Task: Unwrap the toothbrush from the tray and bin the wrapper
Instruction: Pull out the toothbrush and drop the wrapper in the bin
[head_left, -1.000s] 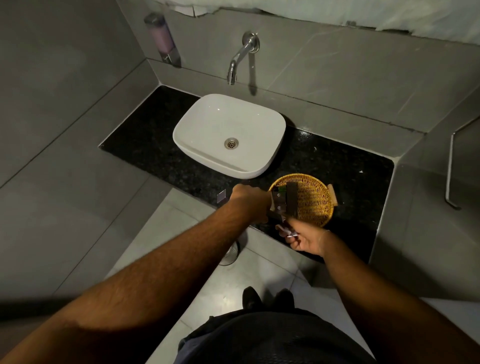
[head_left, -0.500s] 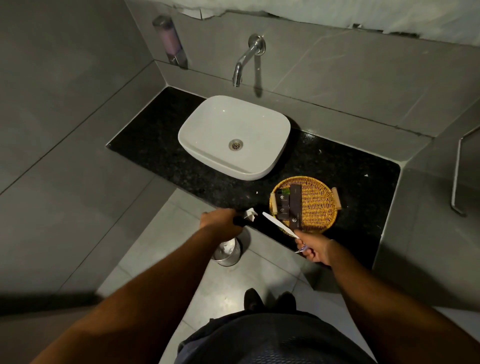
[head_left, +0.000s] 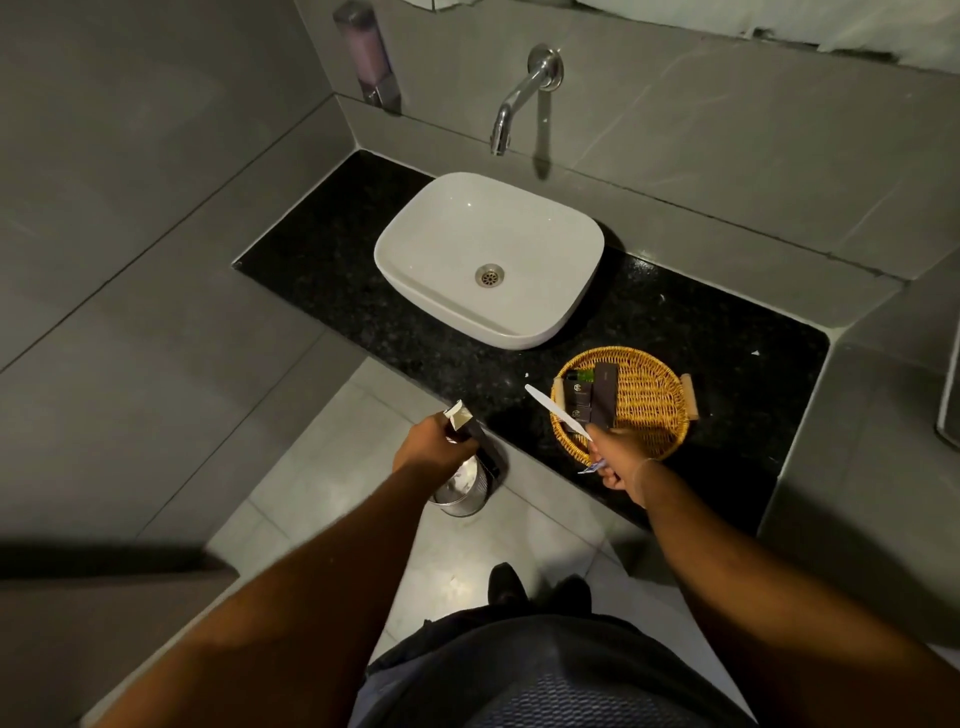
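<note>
While L hand (head_left: 434, 449) grips wrapper (head_left: 460, 417) over bin (head_left: 462, 491), R hand (head_left: 618, 454) pinches toothbrush (head_left: 558, 410) by black counter (head_left: 337, 291).

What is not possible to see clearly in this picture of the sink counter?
- Small metal bin on the floor, head view: left hand and the dark opened wrapper cover most of its opening.
- White toothbrush, head view: its lower end is hidden in the right hand.
- Dark packets in the round wicker tray: printing too small.

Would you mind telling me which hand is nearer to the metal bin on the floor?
Left. The left hand holds the wrapper directly above the bin; the right hand, holding the toothbrush, is off to the side over the wicker tray.
</note>
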